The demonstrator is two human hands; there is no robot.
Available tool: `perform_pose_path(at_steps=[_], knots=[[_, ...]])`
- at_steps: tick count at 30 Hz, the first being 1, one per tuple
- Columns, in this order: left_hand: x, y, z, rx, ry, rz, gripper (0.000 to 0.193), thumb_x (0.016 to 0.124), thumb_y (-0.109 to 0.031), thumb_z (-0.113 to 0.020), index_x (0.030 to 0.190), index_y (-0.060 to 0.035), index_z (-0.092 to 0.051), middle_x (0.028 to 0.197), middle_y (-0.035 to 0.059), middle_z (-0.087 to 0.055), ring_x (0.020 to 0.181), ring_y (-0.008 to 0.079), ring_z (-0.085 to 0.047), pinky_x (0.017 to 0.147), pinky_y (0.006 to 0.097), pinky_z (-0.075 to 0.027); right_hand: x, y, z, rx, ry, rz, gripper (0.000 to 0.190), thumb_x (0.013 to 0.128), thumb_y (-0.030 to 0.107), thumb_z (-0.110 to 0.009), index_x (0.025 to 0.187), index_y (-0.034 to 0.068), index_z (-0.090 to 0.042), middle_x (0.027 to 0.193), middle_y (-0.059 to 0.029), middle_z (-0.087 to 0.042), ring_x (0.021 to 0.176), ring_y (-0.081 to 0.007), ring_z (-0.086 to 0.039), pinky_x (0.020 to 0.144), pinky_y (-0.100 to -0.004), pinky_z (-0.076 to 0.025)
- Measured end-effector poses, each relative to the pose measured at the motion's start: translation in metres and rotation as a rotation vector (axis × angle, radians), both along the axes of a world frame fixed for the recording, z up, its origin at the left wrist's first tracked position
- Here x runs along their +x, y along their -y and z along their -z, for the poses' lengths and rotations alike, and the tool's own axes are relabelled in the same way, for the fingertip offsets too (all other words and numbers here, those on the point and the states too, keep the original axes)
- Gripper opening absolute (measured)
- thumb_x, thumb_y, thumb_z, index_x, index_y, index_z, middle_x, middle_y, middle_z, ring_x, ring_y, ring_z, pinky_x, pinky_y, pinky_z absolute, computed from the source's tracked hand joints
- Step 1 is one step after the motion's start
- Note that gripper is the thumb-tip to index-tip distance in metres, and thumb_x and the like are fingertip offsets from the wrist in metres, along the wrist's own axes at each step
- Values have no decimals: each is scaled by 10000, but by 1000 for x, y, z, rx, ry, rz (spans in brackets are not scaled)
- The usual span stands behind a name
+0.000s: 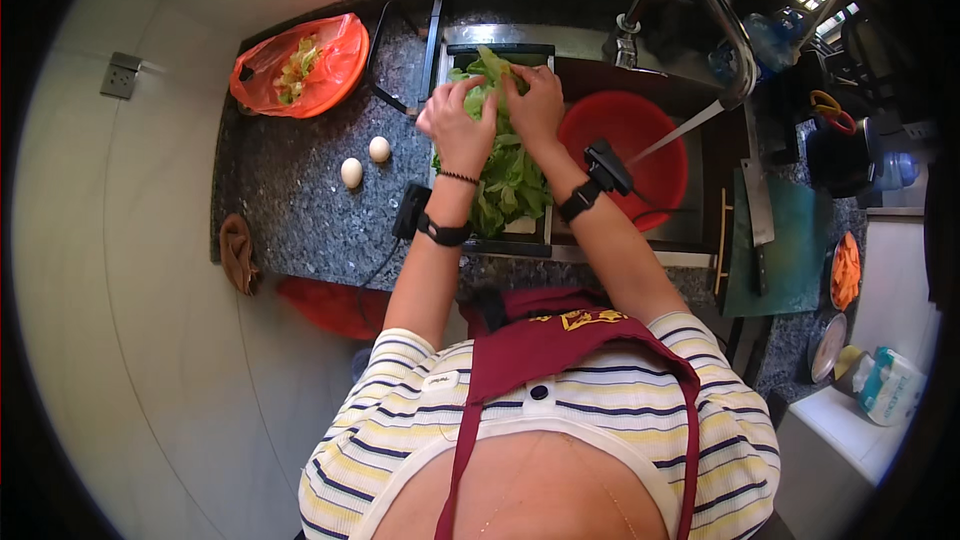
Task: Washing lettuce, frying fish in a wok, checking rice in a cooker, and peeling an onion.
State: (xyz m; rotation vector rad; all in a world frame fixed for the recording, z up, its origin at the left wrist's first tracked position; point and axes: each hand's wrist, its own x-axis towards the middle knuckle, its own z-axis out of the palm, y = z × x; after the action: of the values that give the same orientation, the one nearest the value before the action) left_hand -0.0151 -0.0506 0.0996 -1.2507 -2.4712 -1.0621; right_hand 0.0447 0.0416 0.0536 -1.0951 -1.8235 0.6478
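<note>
Leafy green lettuce point(510, 180) fills a dark-rimmed rectangular basket point(517, 248) set over the left part of the sink. My left hand point(459, 118) is at the basket's far half, fingers curled on a raised lettuce leaf point(493, 67). Opposite it, my right hand point(534, 101) pinches the same leaf between thumb and fingers. Just right of the basket, a red plastic basin point(622, 112) stands in the sink, and water runs into it from a curved chrome faucet point(739, 37). The leaves partly hide the basket's inside.
Two eggs point(365, 161) lie on the granite counter point(300, 217). Behind them, a red plastic bag point(337, 45) with lettuce scraps rests on an orange-red plate. At right, a cleaver point(757, 202) lies on a green cutting board point(795, 262), beside a dish of orange slices point(846, 270). A brown cloth point(237, 251) hangs at the left edge.
</note>
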Motion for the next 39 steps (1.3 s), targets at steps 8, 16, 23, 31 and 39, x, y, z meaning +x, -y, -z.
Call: perform_pose_path(at_steps=[8, 16, 23, 31, 39], knots=[[-9, -11, -7, 202, 261, 207, 252, 723, -133, -691, 947, -40, -622, 814, 90, -628, 628, 165, -618, 575, 263, -493, 12, 32, -20, 118, -38, -58, 124, 694, 119, -650, 814, 86, -654, 799, -64, -558, 807, -271, -531, 683, -369, -445], [-8, -3, -13, 105, 507, 176, 222, 748, -151, -684, 899, 3, -635, 771, 76, -663, 607, 98, -606, 576, 221, -472, 16, 34, -18, 165, -71, -62, 140, 676, 101, -656, 815, 90, -654, 794, -67, -554, 798, -274, -528, 696, -368, -438], [-38, -2, 12, 233, 700, 195, 191, 831, -146, -607, 901, 30, -633, 772, 52, -660, 661, 62, -581, 597, 197, -453, 14, 32, -22, 115, -108, -81, 156, 678, 107, -657, 833, 88, -656, 802, -69, -559, 806, -273, -532, 710, -367, -438], [-97, 26, -73, 630, 692, 138, 131, 831, -131, -622, 810, -1, -622, 713, 24, -619, 548, 36, -492, 513, 165, -393, 21, 23, -11, 90, -103, -135, 152, 701, 105, -653, 847, 64, -647, 827, -109, -578, 815, -298, -548, 715, -360, -445], [-288, 56, -30, 319, 493, -208, 362, 625, 20, -658, 985, 10, -625, 801, 82, -640, 608, 139, -583, 579, 246, -465, 30, 38, -13, -107, -130, -201, 165, 713, 94, -657, 869, 42, -643, 807, -111, -577, 759, -272, -569, 671, -325, -458]])
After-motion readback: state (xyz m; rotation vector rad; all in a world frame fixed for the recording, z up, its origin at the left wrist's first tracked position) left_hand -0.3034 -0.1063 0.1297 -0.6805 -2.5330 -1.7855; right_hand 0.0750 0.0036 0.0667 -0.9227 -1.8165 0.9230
